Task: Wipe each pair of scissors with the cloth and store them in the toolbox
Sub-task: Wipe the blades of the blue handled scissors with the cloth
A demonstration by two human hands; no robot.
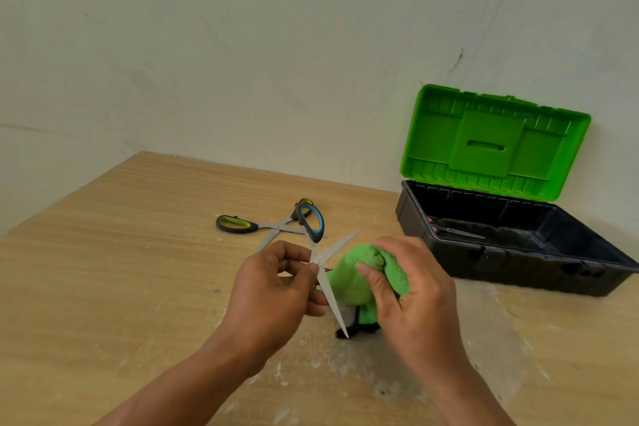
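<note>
- One pair of scissors (453, 230), with pink on the handles, already lies inside the open toolbox (518, 273), whose body is black plastic and whose ribbed lid is bright green.
- The left hand (273, 287) pinches the pivot of the blue-handled scissors (316, 239), thin metal blades spread wide.
- The right hand (411, 290) curls its fingers around a bunched, fuzzy green cloth (352, 273) beside the blades.
- Green-handled scissors (242, 225) wait, apparently unwiped, on the dusty wood-grain table (103, 252).
</note>
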